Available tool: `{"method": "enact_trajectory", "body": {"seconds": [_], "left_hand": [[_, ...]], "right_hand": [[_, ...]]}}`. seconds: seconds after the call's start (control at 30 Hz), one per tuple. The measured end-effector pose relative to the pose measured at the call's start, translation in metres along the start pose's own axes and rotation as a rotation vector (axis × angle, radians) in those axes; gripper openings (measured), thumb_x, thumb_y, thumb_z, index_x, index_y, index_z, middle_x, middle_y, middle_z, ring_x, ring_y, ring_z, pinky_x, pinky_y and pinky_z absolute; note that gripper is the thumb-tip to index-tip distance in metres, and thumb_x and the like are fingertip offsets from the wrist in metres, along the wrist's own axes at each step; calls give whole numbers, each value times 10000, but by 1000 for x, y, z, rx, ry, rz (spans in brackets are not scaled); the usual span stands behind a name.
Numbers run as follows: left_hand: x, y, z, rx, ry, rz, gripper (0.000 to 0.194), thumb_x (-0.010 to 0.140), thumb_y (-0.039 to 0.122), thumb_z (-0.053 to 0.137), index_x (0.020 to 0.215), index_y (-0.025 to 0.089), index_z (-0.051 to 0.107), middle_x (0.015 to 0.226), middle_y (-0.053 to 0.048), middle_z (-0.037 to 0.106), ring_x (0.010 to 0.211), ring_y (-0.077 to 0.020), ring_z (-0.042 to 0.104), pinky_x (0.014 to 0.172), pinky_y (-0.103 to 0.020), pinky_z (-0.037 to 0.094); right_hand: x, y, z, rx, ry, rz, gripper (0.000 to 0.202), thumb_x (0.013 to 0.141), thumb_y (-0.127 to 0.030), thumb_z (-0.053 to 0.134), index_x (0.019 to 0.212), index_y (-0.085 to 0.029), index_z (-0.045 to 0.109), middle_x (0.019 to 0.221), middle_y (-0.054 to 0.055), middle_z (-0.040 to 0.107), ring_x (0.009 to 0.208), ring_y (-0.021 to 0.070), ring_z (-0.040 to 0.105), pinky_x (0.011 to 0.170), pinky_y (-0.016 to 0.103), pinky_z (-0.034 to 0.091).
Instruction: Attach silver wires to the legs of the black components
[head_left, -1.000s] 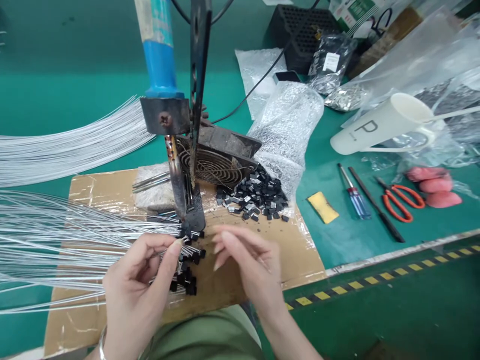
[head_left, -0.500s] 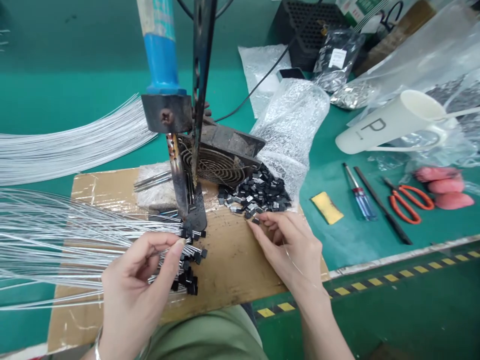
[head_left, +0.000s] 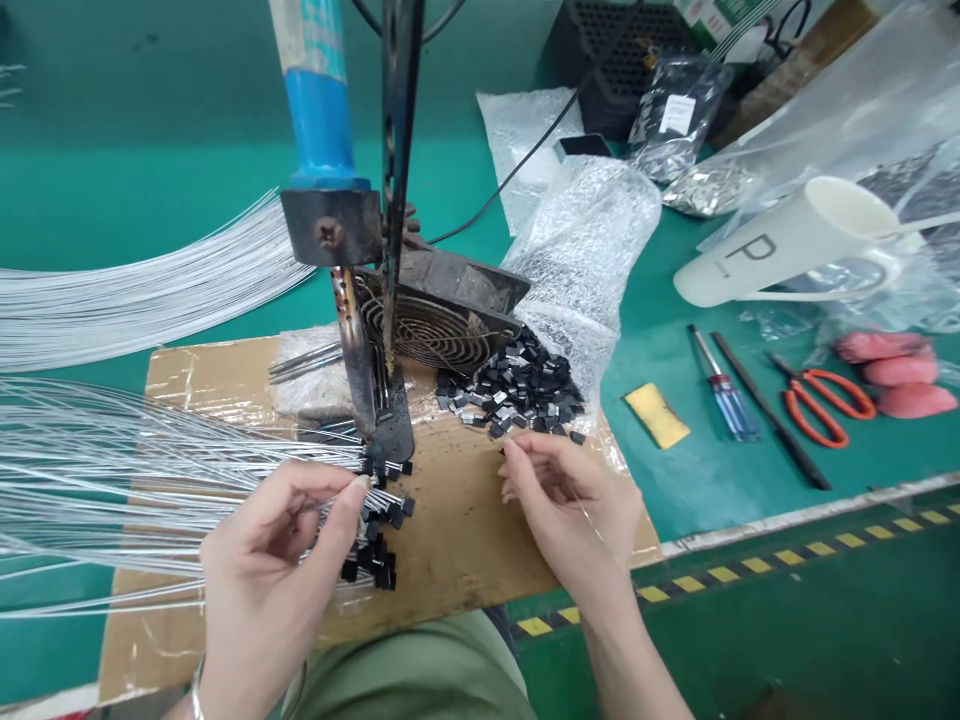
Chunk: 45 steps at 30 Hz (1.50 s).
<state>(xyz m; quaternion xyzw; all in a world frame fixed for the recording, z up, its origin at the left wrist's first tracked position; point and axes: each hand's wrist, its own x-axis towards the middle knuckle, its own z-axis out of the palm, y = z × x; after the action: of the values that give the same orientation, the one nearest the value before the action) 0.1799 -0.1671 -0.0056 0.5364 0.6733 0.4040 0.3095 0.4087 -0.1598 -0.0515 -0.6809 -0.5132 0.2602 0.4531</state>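
My left hand [head_left: 274, 560] is closed in a pinch at the ends of the grey-white wires [head_left: 247, 450]; its fingertips largely cover the wire between them. Many of those wires end in black connectors [head_left: 386, 570], bunched just beyond the fingertips. My right hand [head_left: 574, 500] is also pinched, with a small dark piece, seemingly a black connector [head_left: 502, 451], barely showing at the fingertips. It sits just below a heap of loose black connectors [head_left: 525, 380]. A thin strand crosses the right palm. Between the hands, a blue-handled soldering iron [head_left: 322, 125] hangs tip down in a stand.
Cardboard [head_left: 450, 560] lies under the work. Behind the iron stands a dusty fan [head_left: 435, 330]. To the right are a yellow sponge [head_left: 657, 415], a screwdriver [head_left: 727, 400], orange-handled pliers [head_left: 825, 405] and a white mug [head_left: 780, 260]. Another wire bundle [head_left: 135, 300] lies at left.
My right hand has drawn slightly back from the heap, its fingertips now closer together and turned a little. The left hand stays almost where it was.
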Motion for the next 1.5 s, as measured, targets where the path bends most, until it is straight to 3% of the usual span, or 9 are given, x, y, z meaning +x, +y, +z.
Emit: {"method": "enact_trajectory", "body": {"seconds": [0.23, 0.33, 0.47, 0.63, 0.87, 1.07, 1.5], "left_hand": [[3, 2, 4, -12, 11, -7, 61, 852, 267, 782, 798, 248, 758, 662, 39, 709, 506, -73, 514, 449, -161, 377], [6, 6, 4, -38, -4, -13, 72, 826, 262, 788, 766, 248, 752, 624, 59, 704, 470, -53, 520, 450, -119, 409], [8, 11, 2, -75, -37, -38, 66, 815, 233, 789, 753, 249, 774, 640, 58, 744, 513, -60, 645, 516, -81, 503], [9, 12, 0, -106, -52, -51, 68, 802, 223, 805, 740, 241, 782, 614, 44, 740, 501, -88, 674, 504, -96, 536], [9, 14, -3, -188, -123, -80, 73, 812, 244, 818, 740, 240, 804, 770, -18, 829, 647, -146, 788, 622, -138, 628], [9, 11, -7, -205, -173, -124, 69, 823, 241, 828, 756, 243, 814, 779, -24, 822, 701, -154, 806, 678, -148, 644], [11, 10, -7, -226, -203, -133, 77, 823, 229, 821, 749, 245, 805, 777, -9, 804, 663, -105, 758, 633, -87, 588]], "right_hand": [[-13, -30, 19, 497, -108, 199, 8, 918, -245, 821, 923, -240, 822, 724, 0, 776, 550, 143, 705, 542, 254, 611], [-15, -41, 30, 593, -181, 268, 37, 908, -278, 848, 884, -249, 846, 688, -7, 764, 524, 127, 679, 507, 235, 588], [-18, -50, 42, 692, -282, 307, 85, 915, -325, 851, 931, -243, 862, 691, 2, 767, 538, 132, 689, 533, 239, 613], [-21, -52, 47, 748, -356, 381, 135, 900, -366, 866, 966, -248, 870, 721, 9, 777, 553, 136, 691, 531, 231, 614], [-20, -57, 46, 760, -448, 415, 194, 919, -421, 840, 925, -228, 862, 667, 4, 726, 522, 121, 612, 503, 222, 570], [-21, -58, 46, 800, -468, 423, 154, 925, -393, 842, 940, -245, 884, 679, 4, 729, 520, 109, 592, 491, 206, 558], [-22, -55, 47, 840, -443, 427, 99, 912, -359, 866, 945, -277, 910, 663, -2, 735, 521, 98, 618, 499, 181, 583]]}}
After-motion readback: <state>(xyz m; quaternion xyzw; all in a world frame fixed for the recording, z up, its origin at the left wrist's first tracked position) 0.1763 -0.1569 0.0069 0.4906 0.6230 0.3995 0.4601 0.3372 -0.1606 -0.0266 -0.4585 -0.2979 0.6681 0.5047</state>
